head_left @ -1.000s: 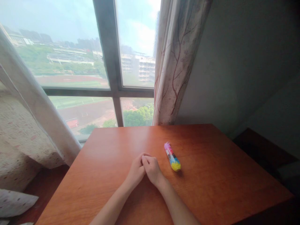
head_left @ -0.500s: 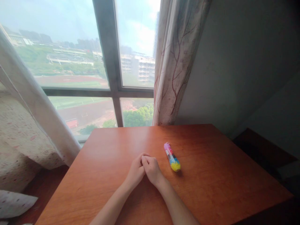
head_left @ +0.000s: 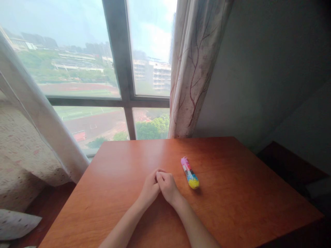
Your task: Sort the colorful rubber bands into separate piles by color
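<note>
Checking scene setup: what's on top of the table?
On the table: a pink, blue and yellow tube-shaped item, right of the clasped left hand and right hand. Anything directly beneath them is covered, so can't be seen.

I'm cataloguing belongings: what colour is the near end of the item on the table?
The item is yellow at its near end, best seen in the head view.

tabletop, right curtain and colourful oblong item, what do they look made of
Tabletop: wood or laminate, softly glossy; brown grain, hazy reflection. Right curtain: likely matte fabric, hanging in folds. Colourful oblong item: perhaps fabric or plastic film, finish unclear; yellow end looks crinkled.
</note>
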